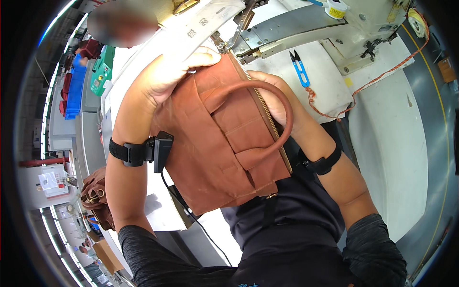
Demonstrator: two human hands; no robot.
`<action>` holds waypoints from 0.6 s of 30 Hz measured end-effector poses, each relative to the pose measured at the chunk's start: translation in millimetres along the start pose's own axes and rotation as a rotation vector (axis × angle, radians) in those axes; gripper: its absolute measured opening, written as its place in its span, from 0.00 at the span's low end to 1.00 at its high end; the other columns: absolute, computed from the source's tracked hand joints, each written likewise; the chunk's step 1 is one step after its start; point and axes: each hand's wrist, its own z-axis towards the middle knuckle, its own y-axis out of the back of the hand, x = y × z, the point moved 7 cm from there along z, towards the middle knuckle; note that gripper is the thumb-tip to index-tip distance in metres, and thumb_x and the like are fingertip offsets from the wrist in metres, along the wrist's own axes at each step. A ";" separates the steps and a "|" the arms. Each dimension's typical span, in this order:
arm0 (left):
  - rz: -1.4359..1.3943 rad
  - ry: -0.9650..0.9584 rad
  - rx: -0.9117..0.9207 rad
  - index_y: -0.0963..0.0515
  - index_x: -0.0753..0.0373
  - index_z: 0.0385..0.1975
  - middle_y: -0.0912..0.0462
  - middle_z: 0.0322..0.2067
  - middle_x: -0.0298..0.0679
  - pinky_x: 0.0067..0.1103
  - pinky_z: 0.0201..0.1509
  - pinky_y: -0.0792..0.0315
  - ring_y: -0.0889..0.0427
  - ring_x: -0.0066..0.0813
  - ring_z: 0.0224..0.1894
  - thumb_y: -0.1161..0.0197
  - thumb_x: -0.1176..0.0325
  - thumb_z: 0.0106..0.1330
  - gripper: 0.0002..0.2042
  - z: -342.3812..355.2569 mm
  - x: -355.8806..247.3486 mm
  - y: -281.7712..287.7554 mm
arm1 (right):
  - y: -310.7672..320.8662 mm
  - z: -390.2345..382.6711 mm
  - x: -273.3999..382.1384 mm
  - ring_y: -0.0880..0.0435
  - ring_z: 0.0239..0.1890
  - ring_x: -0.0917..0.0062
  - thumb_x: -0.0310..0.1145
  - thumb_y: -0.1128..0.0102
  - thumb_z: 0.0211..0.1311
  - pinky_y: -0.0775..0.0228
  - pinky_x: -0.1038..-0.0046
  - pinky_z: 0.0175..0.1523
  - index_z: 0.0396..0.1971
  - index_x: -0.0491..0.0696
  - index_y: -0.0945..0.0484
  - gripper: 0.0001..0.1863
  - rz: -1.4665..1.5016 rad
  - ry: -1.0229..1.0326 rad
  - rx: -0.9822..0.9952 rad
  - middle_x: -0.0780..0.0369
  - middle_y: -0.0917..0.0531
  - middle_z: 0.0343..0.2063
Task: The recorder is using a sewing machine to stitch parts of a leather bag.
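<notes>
A reddish-brown leather handbag with a rolled handle hangs tilted in front of my body. Along its upper right edge runs a brass-toothed zipper, whose far end reaches the sewing machine's needle area. My left hand grips the bag's far corner, fingers pressed on the leather beside the presser foot. On the other side of the zipper, my right hand holds the edge, partly hidden behind the handle and bag. Whether the needle is in the leather cannot be made out.
Blue-handled thread snips on an orange cord lie on the white table right of the machine's metal arm. A white tape measure sits on the arm. At left are a brown bag, a blue bin and another person.
</notes>
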 end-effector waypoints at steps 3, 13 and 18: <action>0.008 -0.035 0.016 0.16 0.67 0.51 0.12 0.49 0.39 0.23 0.64 0.24 0.16 0.25 0.53 0.32 0.70 0.72 0.12 3.1 4.3 1.4 | 10.9 -9.8 7.5 0.28 0.29 0.91 0.42 0.42 0.82 0.33 0.84 0.33 0.35 0.44 0.17 0.18 -0.430 0.068 -0.191 0.73 0.23 0.27; 0.155 -0.027 -0.041 0.16 0.65 0.52 0.16 0.44 0.28 0.18 0.57 0.28 0.22 0.15 0.48 0.35 0.64 0.77 0.12 -6.2 7.3 -2.9 | 6.6 1.7 18.3 0.31 0.31 0.93 0.36 0.37 0.79 0.37 0.84 0.34 0.33 0.40 0.17 0.15 -0.457 0.201 -0.158 0.74 0.24 0.26; 0.045 0.007 -0.075 0.13 0.69 0.49 0.11 0.45 0.35 0.20 0.59 0.25 0.17 0.21 0.50 0.30 0.66 0.72 0.13 -8.5 8.1 -4.5 | 6.7 11.4 12.9 0.24 0.39 0.92 0.35 0.37 0.78 0.27 0.83 0.42 0.43 0.39 0.14 0.12 -0.535 0.077 -0.121 0.71 0.16 0.35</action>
